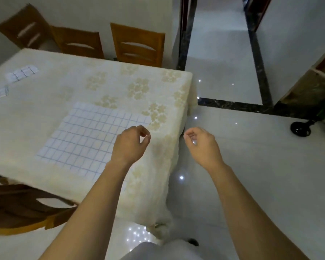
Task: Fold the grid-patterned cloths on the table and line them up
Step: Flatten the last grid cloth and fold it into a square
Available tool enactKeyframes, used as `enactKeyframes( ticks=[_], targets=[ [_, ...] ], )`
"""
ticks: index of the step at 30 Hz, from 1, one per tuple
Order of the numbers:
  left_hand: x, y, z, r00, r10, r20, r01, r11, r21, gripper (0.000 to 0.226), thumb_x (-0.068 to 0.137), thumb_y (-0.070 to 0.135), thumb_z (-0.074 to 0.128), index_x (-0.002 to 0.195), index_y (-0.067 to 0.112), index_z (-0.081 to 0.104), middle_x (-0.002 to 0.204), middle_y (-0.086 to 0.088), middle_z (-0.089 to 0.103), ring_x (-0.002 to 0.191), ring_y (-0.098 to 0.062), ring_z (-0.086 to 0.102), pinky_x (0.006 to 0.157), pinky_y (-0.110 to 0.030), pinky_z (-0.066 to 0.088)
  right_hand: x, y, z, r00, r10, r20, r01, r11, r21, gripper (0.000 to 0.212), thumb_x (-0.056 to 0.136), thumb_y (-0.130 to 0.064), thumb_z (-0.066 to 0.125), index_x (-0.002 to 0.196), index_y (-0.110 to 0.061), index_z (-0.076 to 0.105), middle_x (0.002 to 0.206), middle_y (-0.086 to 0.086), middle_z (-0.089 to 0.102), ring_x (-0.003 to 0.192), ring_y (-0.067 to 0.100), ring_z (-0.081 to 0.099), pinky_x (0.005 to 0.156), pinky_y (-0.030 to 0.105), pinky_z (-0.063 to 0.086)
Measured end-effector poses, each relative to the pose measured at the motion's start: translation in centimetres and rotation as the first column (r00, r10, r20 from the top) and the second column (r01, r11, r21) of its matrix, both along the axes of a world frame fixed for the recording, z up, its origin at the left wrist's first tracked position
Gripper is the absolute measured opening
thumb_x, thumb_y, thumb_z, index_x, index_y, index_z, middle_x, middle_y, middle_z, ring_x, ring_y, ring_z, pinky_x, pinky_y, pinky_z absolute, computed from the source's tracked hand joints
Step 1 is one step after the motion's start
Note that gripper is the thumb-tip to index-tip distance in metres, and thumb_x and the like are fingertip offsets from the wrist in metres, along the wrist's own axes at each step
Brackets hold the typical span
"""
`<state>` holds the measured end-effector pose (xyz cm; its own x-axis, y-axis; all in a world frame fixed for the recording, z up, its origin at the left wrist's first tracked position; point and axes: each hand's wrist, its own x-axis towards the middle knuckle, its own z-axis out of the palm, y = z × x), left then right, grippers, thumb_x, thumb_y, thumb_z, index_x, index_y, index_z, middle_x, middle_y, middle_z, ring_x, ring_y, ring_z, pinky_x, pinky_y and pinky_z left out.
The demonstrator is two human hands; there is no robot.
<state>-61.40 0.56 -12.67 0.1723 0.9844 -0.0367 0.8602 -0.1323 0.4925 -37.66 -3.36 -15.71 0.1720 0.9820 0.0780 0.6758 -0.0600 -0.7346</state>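
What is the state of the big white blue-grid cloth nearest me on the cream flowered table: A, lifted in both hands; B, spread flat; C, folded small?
B: the big white blue-grid cloth lies spread flat on the cream flowered table, and neither the left hand nor the right hand grips it.

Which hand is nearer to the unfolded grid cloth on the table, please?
Left. The left hand is over the right edge of the unfolded cloth on the table; the right hand is past the table's edge, above the floor.
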Motion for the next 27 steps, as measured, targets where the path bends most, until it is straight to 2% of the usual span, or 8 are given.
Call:
enactKeyframes(
  ticks=[3, 5, 8, 13, 19, 27],
  targets=[
    [-2.0, -0.4, -0.1, 0.992, 0.128, 0.005, -0.128, 0.991, 0.030, 0.017, 0.098, 0.035, 0.058, 0.105, 0.026, 0.070, 0.106, 0.006, 0.070, 0.096, -0.018, 0.065, 0.085, -0.042, 0.055, -2.6, 2.8, 0.4, 0.983, 0.182, 0.022, -0.182, 0.983, 0.012, 0.008, 0.095, -0.026, 0.062, 0.097, -0.021, 0.068, 0.094, -0.006, 0.067, 0.082, 0.011, 0.064, 0.079, 0.032, 0.055],
    [-3.5, -0.7, -0.5, 0.976, 0.219, 0.008, -0.219, 0.975, 0.032, 0.018, 0.098, 0.036, 0.057, 0.105, 0.026, 0.070, 0.106, 0.006, 0.070, 0.097, -0.019, 0.065, 0.087, -0.043, 0.054, -5.2, 4.3, 0.7, 0.946, 0.322, 0.044, -0.322, 0.947, 0.008, 0.010, 0.095, -0.024, 0.061, 0.098, -0.018, 0.068, 0.095, -0.006, 0.067, 0.084, 0.011, 0.062, 0.080, 0.033, 0.053],
    [-4.8, -0.8, -1.2, 0.950, 0.310, 0.037, -0.311, 0.950, 0.013, 0.019, 0.098, 0.037, 0.056, 0.106, 0.025, 0.070, 0.105, 0.008, 0.070, 0.097, -0.018, 0.065, 0.089, -0.043, 0.053, -7.9, 6.6, 0.9, 0.891, 0.447, 0.082, -0.446, 0.895, -0.020, 0.011, 0.096, -0.026, 0.059, 0.098, -0.020, 0.068, 0.095, -0.007, 0.067, 0.085, 0.013, 0.062, 0.081, 0.036, 0.053],
    [-5.2, 2.0, -2.2, 0.927, 0.372, 0.044, -0.372, 0.928, -0.011, 0.021, 0.100, 0.037, 0.054, 0.107, 0.025, 0.070, 0.107, 0.005, 0.070, 0.100, -0.021, 0.064, 0.090, -0.043, 0.051, -9.2, 11.0, 0.6, 0.857, 0.503, 0.115, -0.496, 0.864, -0.083, 0.011, 0.097, -0.029, 0.058, 0.099, -0.024, 0.067, 0.098, -0.009, 0.067, 0.088, 0.012, 0.062, 0.081, 0.036, 0.054],
    [-3.6, 4.2, -3.7, 0.879, 0.477, 0.025, -0.475, 0.879, -0.047, 0.022, 0.100, 0.038, 0.053, 0.110, 0.026, 0.069, 0.108, 0.008, 0.069, 0.098, -0.016, 0.064, 0.088, -0.039, 0.052, -9.1, 15.1, -1.6, 0.783, 0.615, 0.087, -0.603, 0.786, -0.136, 0.013, 0.099, -0.031, 0.056, 0.103, -0.024, 0.066, 0.102, -0.012, 0.066, 0.092, 0.007, 0.061, 0.079, 0.022, 0.049],
    [2.9, 6.6, -5.5, 0.736, 0.674, -0.056, -0.676, 0.728, -0.115, 0.020, 0.099, 0.039, 0.055, 0.109, 0.027, 0.069, 0.109, 0.007, 0.069, 0.102, -0.018, 0.063, 0.090, -0.041, 0.051, -5.2, 21.9, -3.6, 0.609, 0.793, 0.023, -0.779, 0.603, -0.172, 0.013, 0.098, -0.030, 0.055, 0.102, -0.023, 0.066, 0.101, -0.010, 0.066, 0.091, 0.009, 0.060, 0.081, 0.031, 0.053]
  ],
)
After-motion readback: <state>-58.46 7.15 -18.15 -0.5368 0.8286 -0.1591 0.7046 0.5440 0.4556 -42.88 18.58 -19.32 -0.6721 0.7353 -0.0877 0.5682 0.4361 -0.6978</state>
